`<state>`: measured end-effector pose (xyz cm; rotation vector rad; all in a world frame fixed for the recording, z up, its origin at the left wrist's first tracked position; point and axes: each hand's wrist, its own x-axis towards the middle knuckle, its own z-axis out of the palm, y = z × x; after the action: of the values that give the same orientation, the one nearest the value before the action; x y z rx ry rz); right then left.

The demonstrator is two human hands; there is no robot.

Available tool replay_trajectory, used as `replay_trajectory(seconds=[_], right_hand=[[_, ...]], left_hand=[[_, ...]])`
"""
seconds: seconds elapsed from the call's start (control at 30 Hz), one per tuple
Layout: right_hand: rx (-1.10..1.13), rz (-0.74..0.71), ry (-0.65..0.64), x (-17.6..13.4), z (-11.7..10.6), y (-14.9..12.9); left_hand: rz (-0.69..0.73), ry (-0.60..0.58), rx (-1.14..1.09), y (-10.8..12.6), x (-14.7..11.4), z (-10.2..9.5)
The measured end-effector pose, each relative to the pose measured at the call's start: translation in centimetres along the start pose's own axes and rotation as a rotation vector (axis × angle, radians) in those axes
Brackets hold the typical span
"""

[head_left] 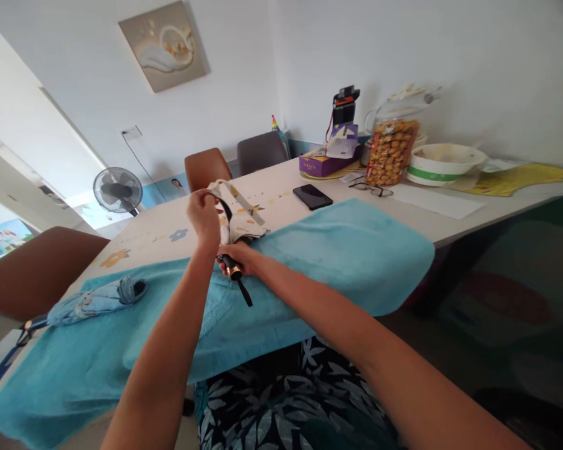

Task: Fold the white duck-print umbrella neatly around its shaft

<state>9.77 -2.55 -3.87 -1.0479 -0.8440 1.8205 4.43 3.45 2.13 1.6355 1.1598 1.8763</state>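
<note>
My right hand (pixel 240 255) is wrapped round the black handle of a folding umbrella (pixel 244 226). Its handle end has a gold ring and a black wrist strap that hangs over the turquoise towel (pixel 338 244). The umbrella's white patterned canopy is loosely gathered and points away from me. My left hand (pixel 204 217) pinches an edge of that canopy, lifting a fold of fabric with a dark underside. Some fingers of both hands are hidden behind the umbrella. Left of my arms, a rolled blue umbrella-like bundle (pixel 98 301) lies on the towel.
Beyond the towel, a black phone (pixel 312 196) lies on the white table (pixel 145 236). Farther right are glasses (pixel 371 189), a purple tissue box (pixel 326 164), a jar of brown snacks (pixel 390 150) and a white-green bowl (pixel 443 164). Chairs (pixel 208 169) and a fan (pixel 117 190) stand beyond.
</note>
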Motion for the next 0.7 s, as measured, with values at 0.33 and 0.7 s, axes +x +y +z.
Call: replay_trajectory(seconds=[0.33, 0.7], right_hand=[[0.0, -0.008, -0.016, -0.6, -0.1, -0.6], [0.113, -0.108, -0.082, 0.1, -0.8, -0.4]], left_hand=[[-0.398, 0.381, -0.255, -2.6, -1.4, -8.9], [-0.617, 0.302, -0.213, -4.2, -3.7, -12.7]])
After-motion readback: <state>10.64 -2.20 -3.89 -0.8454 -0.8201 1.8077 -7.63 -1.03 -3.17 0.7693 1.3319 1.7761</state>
